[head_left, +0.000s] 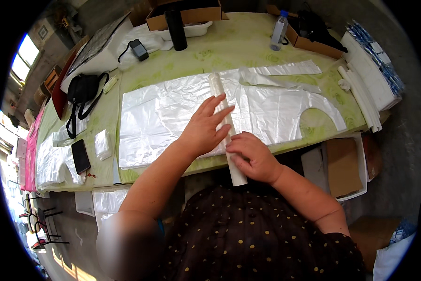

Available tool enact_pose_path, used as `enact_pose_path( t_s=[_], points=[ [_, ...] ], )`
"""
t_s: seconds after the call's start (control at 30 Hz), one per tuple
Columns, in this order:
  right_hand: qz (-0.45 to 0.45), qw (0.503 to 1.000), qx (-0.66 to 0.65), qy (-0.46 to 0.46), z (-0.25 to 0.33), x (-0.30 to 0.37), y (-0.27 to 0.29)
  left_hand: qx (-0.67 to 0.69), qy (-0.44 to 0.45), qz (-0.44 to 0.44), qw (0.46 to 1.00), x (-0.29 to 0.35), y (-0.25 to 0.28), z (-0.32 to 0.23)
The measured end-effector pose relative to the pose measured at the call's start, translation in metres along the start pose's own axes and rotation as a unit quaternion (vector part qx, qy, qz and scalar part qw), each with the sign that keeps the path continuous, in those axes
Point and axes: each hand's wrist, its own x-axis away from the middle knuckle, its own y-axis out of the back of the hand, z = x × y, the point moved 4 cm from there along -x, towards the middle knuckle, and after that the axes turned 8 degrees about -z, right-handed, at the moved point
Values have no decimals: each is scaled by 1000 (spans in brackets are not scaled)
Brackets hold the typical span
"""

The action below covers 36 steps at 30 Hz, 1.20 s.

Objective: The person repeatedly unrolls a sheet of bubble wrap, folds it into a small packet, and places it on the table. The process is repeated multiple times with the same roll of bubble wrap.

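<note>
A slim white roll [237, 172] lies across a layered sheet of white plastic film [271, 112], and its near end juts past the table's front edge. The film has strap-like ends and a round cut-out on the right. My left hand [203, 126] rests on the roll's middle, fingers spread and stretched over it. Closer to me, my right hand [253, 157] touches the roll with loosely bent fingers, the thumb apart from them. Its fingertips press on the roll's side and top rather than wrapping round it.
Left on the green-patterned table [163, 70] are a phone [80, 157], a black bag [85, 89] and a folded white packet [102, 144]. A black cylinder [175, 30], handheld device [139, 49] and bottle [279, 30] stand behind. White rolls [360, 98] lie right; a bin [359, 189] sits below.
</note>
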Motion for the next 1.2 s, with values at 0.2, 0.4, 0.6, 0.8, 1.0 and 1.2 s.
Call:
enact_pose_path(
  t_s=[0.2, 0.4, 0.6, 0.8, 1.0, 1.2],
  points=[
    [-25, 990, 121, -62, -47, -22, 2, 34, 69, -23, 997, 16, -13, 25],
    [109, 965, 236, -37, -94, -69, -47, 62, 95, -54, 992, 37, -5, 29],
    [131, 901, 348, -226, -161, -127, -26, 56, 83, -50, 994, 29, -7, 26],
    [-130, 825, 210, -508, -269, -94, 136, 41, 92, -48, 994, 31, -1, 21],
    [-306, 705, 398, -501, -311, 6, 355, 50, 93, -50, 993, 30, -6, 23],
    [-228, 814, 518, -130, -239, -4, 278, 22, 59, -50, 997, 29, -5, 20]
  ],
)
